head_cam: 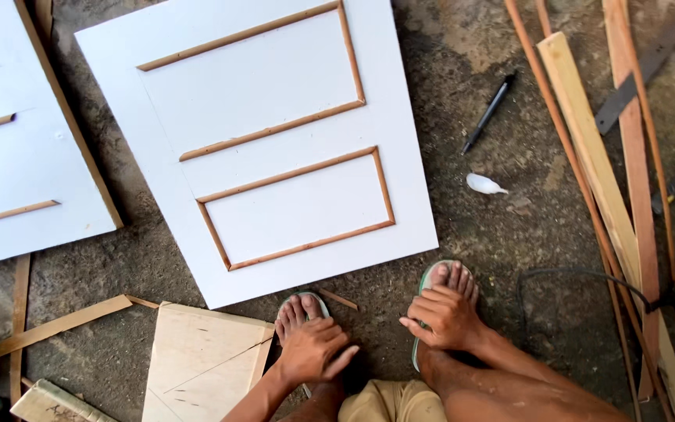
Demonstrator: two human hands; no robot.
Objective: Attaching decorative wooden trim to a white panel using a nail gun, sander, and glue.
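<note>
Beside white panel (267, 148), rough concrete floor (509, 242)

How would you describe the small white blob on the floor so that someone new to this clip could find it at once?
Start from the large white panel with wooden trim lying on the concrete floor. Off its right edge, before the long wooden strips, a black pen lies aslant. The white blob sits just below the pen, small, glossy and teardrop-shaped, the only white thing on that bare patch.

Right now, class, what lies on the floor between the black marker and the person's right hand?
In the head view, a small white crumpled scrap lies between the black marker and the right hand.
</note>
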